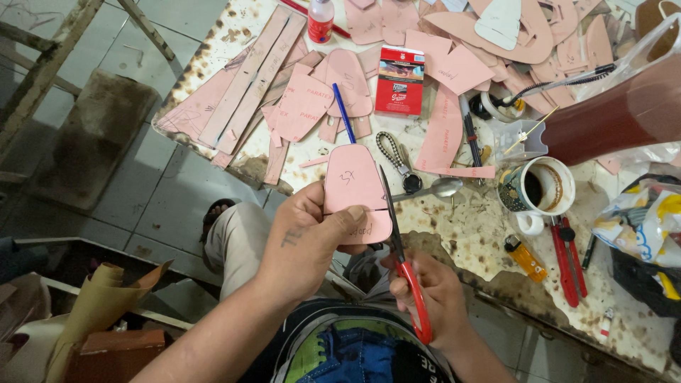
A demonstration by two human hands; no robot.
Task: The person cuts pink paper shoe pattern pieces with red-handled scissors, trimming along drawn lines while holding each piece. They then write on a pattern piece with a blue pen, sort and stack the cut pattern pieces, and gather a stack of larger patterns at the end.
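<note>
The left hand [312, 237] has its grip clamped on a pink pattern piece [355, 191], thumb on top and fingers curled beneath, holding it up in the air over the person's lap, just in front of the table [489, 241] edge. The right hand [433, 298] has its grip closed through the red handles of a pair of scissors [397, 245], whose dark blades run up along the right edge of the piece, touching it. The piece already has a rounded, tapered outline along its top and left side, so most of its shape looks cut; the blades sit partway along the right edge, and I judge that this side and the lower corner by the thumb are what remains to trim. Beyond the hands, the table carries many more pink pieces [454, 67], some finished shapes, some long strips [248, 78], lying loose and overlapping. Among them lie a blue pen [344, 112], a red and white box [399, 79], a spoon [436, 189], a cup of dark drink [543, 186], an orange lighter [525, 257] and red-handled pliers [567, 259].
</note>
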